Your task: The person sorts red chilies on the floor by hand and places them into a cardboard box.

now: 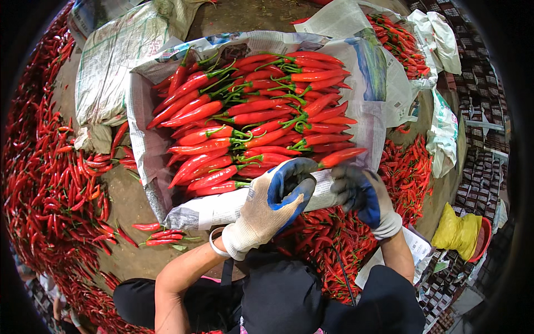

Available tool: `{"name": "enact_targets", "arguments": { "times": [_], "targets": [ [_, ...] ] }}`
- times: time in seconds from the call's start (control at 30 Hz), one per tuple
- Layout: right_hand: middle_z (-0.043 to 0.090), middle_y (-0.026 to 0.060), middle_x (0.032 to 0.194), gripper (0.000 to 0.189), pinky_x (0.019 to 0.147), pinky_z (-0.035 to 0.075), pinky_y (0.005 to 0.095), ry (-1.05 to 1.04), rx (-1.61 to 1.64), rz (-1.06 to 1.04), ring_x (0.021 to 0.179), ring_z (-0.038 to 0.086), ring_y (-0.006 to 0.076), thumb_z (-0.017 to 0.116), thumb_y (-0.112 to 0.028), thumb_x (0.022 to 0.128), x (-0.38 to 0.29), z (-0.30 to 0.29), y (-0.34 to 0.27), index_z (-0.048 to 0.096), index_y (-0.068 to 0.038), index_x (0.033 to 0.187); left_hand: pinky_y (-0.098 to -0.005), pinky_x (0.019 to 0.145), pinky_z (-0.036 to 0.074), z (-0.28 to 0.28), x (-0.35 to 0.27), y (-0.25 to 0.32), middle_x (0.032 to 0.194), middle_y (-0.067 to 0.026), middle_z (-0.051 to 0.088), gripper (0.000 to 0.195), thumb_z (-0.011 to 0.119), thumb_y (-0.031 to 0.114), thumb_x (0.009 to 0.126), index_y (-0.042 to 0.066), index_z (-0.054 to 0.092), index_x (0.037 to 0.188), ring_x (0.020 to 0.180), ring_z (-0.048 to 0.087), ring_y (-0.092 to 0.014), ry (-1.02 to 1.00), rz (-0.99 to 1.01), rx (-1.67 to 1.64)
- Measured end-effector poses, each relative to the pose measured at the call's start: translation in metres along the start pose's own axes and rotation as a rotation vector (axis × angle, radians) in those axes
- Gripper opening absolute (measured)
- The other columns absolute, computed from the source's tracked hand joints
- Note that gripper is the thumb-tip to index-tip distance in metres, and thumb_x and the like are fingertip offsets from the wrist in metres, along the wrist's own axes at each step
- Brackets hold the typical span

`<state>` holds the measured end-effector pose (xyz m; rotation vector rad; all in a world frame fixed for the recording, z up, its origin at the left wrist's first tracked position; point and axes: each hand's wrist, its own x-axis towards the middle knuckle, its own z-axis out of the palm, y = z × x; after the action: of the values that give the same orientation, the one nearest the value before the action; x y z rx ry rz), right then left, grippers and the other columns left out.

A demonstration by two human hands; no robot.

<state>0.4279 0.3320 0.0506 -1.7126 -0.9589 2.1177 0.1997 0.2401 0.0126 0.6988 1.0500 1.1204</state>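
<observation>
A newspaper-lined box (135, 121) before me holds rows of long red chili peppers (258, 117) with green stems. My left hand (275, 196), in a pale knit glove with blue coating, is curled over the box's near edge. Its fingertips are close to the stem end of a slightly blurred chili pepper (343, 158) at the near right corner; whether they touch it is unclear. My right hand (367, 198), gloved alike and blurred, has bent fingers just below that pepper. Nothing can be made out in either palm.
Loose chili peppers (46, 192) spread over the floor at left, with another heap (333, 246) at my knees. A white woven sack (117, 75) lies at upper left. Another paper-lined container of peppers (396, 46) stands at upper right. A yellow bag (454, 229) lies at right.
</observation>
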Motion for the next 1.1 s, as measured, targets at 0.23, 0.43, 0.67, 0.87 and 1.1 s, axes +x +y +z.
{"name": "enact_targets", "arguments": {
  "times": [0.23,0.43,0.67,0.87,1.1],
  "targets": [
    [0.067,0.0105,0.093,0.035,0.075,0.052,0.0361,0.124,-0.965,-0.712,0.084,0.066,0.0251,0.069,-0.021,0.084,0.017,0.009,-0.003,0.062,-0.003,0.113,-0.0266,0.083,0.052,-0.004,-0.003,0.000,0.104,-0.0074,0.067,0.034,0.060,0.015,0.096,-0.002,0.056,0.126,0.089,0.064,-0.011,0.004,0.085,0.068],
    [0.063,0.0146,0.100,0.032,0.081,0.049,0.0441,0.069,-1.499,-0.765,0.094,0.062,0.0345,0.069,-0.023,0.079,0.053,0.008,-0.015,0.064,-0.010,0.107,-0.0329,0.078,0.052,0.001,-0.008,0.004,0.098,-0.0163,0.068,0.034,0.064,0.013,0.087,0.003,0.061,0.118,0.084,0.067,-0.026,0.076,0.073,0.157],
    [0.055,0.0109,0.123,0.039,0.098,0.043,0.0432,0.209,-1.640,-1.200,0.116,0.051,0.0320,0.065,-0.020,0.083,0.080,0.047,-0.065,0.060,-0.015,0.121,-0.0340,0.073,0.053,-0.009,-0.013,0.022,0.096,-0.0142,0.066,0.032,0.065,0.006,0.084,0.003,0.062,0.116,0.083,0.067,-0.030,0.089,0.355,0.578],
    [0.056,0.0100,0.124,0.043,0.103,0.036,0.0444,0.195,-1.800,-1.304,0.117,0.051,0.0302,0.064,-0.025,0.085,0.110,0.034,-0.072,0.056,-0.013,0.126,-0.0389,0.071,0.054,-0.038,-0.012,0.024,0.096,-0.0133,0.066,0.033,0.071,0.004,0.076,0.006,0.066,0.108,0.085,0.066,-0.033,0.212,0.557,0.958],
    [0.057,0.0138,0.124,0.045,0.101,0.039,0.0456,0.330,-1.725,-1.126,0.116,0.053,0.0335,0.063,-0.019,0.087,0.114,0.010,-0.068,0.055,-0.011,0.130,-0.0375,0.072,0.053,-0.104,-0.014,0.062,0.094,-0.0138,0.067,0.032,0.070,0.002,0.075,0.006,0.065,0.107,0.083,0.066,-0.032,0.345,0.636,0.996]
  ]
}}
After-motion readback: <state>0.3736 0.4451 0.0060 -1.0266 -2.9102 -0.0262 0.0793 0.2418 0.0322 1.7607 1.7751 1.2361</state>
